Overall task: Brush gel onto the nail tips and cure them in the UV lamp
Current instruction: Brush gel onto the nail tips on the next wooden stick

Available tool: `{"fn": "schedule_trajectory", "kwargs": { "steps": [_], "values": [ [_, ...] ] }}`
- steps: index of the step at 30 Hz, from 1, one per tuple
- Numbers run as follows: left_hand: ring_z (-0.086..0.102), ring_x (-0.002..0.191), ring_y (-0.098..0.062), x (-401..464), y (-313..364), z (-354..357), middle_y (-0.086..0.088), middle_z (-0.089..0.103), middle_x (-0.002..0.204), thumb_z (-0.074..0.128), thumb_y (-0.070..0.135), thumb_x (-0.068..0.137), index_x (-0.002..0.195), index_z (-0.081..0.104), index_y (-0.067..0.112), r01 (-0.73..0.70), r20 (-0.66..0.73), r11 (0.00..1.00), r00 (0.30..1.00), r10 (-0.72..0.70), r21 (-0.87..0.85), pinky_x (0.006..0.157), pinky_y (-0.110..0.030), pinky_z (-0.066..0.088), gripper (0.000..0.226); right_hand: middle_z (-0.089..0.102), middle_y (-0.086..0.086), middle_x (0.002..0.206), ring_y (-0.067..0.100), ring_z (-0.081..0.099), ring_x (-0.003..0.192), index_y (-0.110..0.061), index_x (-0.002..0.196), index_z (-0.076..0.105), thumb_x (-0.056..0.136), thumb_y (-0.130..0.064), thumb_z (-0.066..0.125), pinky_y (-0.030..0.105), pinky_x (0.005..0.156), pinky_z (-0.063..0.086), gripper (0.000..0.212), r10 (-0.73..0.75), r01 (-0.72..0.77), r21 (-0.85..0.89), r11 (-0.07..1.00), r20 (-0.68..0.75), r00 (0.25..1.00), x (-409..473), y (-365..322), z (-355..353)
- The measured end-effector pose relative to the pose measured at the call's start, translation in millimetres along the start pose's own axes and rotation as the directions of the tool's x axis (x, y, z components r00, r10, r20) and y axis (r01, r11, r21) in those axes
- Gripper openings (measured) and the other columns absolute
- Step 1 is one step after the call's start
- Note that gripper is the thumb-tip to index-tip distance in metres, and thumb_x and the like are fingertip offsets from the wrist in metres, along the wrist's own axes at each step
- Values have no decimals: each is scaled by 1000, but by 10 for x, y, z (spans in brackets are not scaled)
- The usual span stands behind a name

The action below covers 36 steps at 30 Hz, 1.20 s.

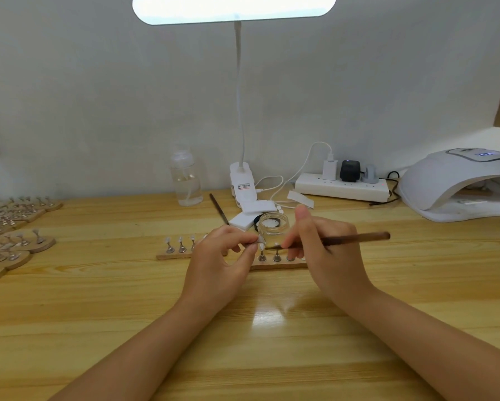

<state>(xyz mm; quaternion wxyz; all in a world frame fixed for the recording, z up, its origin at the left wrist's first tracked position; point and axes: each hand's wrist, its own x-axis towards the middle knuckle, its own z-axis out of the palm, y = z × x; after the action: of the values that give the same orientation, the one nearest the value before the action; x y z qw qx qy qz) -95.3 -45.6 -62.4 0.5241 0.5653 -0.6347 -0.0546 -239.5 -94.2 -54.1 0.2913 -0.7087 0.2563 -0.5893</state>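
A wooden table (98, 299) fills the lower view, lit from above by a white desk lamp (234, 8) whose bar hangs over the work so the small parts show clearly. At the far right sits the UV lamp (451, 186), its mouth facing the workspace (handy, I judge, for sliding a strip in once coated). A power strip (341, 188) lies against the wall beside it, and a clear spray bottle (185, 178) stands left of the lamp's base.

Stacks of spare holder strips (14, 244) wait at the left edge, well apart from the work. In the middle lies the working strip (173, 254), a narrow board carrying small stands with nail tips, set crosswise so each stand is within reach. Just behind it stands an open glass jar (272, 228), presumably the gel.

The left hand (219, 261) pinches one nail tip (261, 241) between thumb and fingertips, lifted over the strip to steady it. The right hand (326, 253) grips a dark brush (352, 239) like a pen, bristles reaching the tip, so gel is being applied; curing is not yet begun.
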Motion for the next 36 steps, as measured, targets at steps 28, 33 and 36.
{"fn": "schedule_trajectory", "kwargs": {
  "steps": [28,33,36],
  "values": [
    [57,84,1,21,-59,7,18,63,81,67,2,77,86,71,18,-65,-12,998,998,65,24,74,-3,38,20,62,8,51,12,55,42,-16,56,65,79,-51,42,15,44,43,47,193,-183,171,968,-47,980,25,-125,-4],
    [57,83,0,20,-45,5,15,63,81,68,1,76,84,69,23,-43,-16,999,999,43,-5,72,-4,39,24,60,7,47,8,54,40,-14,54,64,79,-49,43,14,43,41,48,218,-214,156,964,-9,976,7,-126,3],
    [57,82,-1,23,-37,-9,12,63,80,69,2,76,81,65,34,-22,-19,999,1000,22,-24,71,-5,40,32,57,9,44,12,51,38,-14,51,63,79,-48,43,15,42,41,48,199,-185,178,967,-66,978,9,-126,-23]
  ]
}}
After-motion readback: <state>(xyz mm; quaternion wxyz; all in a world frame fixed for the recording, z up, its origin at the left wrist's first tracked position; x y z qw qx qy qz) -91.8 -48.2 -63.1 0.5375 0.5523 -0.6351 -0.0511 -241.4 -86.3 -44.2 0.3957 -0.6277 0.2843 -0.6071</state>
